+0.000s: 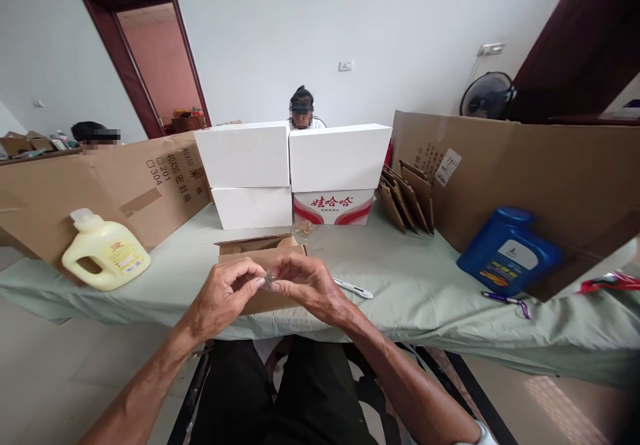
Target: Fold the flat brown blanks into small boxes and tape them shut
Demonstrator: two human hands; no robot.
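Note:
My left hand [227,294] and my right hand [309,286] meet above an open brown cardboard box [275,303] at the front of the table. Between the fingertips of both is a small, clear, shiny piece [269,280], perhaps plastic; its kind is too small to tell. Each hand pinches one side of it with thumb and forefinger. The box's raised far flap shows behind my hands, but its inside is mostly hidden. Just right of my right hand lies a white utility knife [354,288]. A crumpled clear wrapper [306,228] rests beyond the box.
White boxes [242,158] are stacked at the back, with folded cardboard pieces [406,195] beside them. Large cardboard panels flank the table. A yellow jug [106,252] stands left; a blue bottle [510,252] and a purple pen [506,300] are right. Two people sit beyond.

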